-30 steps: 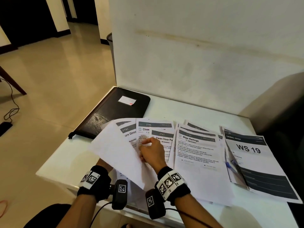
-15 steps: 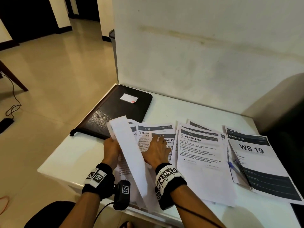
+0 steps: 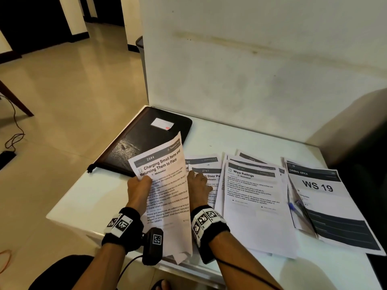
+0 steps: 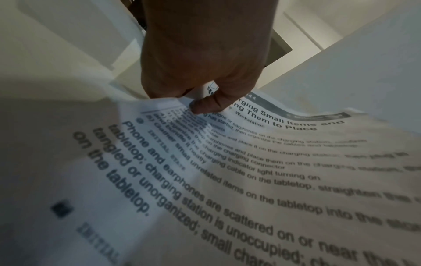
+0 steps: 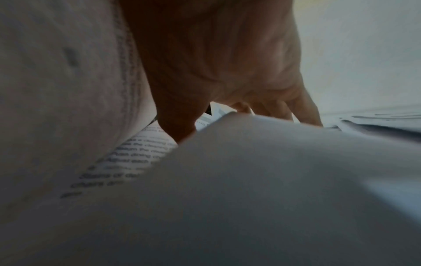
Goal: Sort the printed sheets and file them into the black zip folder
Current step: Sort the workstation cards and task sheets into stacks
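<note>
Sorting looks only begun: the left hand [image 3: 139, 188] pinches the lifted "Charging Small Items" sheet [image 3: 165, 185], the right hand [image 3: 199, 186] presses flat on spread printed sheets [image 3: 251, 191] covering the table [image 3: 240, 139], and the black zip folder [image 3: 144, 141] lies closed, nothing filed.

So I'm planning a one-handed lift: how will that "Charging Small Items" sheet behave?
Probably floppy: the sheet, pinched by the left hand, already curves in the left wrist view. Likely very light, since a pinch lifts it. It may crease near the pinch.
</note>
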